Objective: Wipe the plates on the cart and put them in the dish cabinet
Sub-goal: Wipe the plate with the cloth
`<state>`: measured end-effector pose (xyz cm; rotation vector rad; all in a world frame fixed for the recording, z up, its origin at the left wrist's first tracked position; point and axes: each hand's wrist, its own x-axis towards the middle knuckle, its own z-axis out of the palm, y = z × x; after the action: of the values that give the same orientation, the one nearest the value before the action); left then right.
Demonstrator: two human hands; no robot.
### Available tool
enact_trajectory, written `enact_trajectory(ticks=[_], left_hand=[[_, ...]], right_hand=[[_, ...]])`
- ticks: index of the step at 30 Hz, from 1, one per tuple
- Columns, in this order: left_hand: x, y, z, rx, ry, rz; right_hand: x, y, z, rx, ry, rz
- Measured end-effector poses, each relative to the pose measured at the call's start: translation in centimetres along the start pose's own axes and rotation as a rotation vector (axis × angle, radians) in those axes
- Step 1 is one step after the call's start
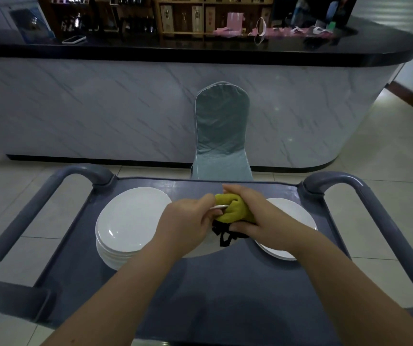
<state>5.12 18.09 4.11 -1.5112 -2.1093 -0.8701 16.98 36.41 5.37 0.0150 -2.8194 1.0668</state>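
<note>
Marble-patterned counter with a black top fills the far side, and one chair in a pale teal cover stands against it. Nearer lies the grey-blue cart, with two looped handles, one at each side.

Three groups of white plates are over its top shelf. The left stack holds several plates, too close-packed to count exactly. The right stack is lower and shows at least two rims. Between them a single held plate is lifted and tilted above the shelf, overlapping both stacks in view.

The left hand grips this plate by its far rim, fingers curled over the edge. The right hand is closed over one yellow cloth and presses it onto the plate just beside the left hand's fingers. A black strap on the cloth hangs down across the plate's face below the two hands.
</note>
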Motion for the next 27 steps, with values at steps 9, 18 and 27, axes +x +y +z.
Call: enact_trajectory(ticks=[9,18,27], left_hand=[[1.9,-0.3,-2.3,0.081,0.246,-0.058],[3.6,-2.1,-3.3,-0.151,0.507,-0.344],[1.0,-4.6,1.2,-0.089,0.057,-0.234]], right_hand=[[3.1,-2.4,0.0,-0.049,0.402,-0.202],[3.5,-2.5,0.7,0.384,0.541,-0.017],[2.9,-1.0,2.8,0.294,0.571,0.176]])
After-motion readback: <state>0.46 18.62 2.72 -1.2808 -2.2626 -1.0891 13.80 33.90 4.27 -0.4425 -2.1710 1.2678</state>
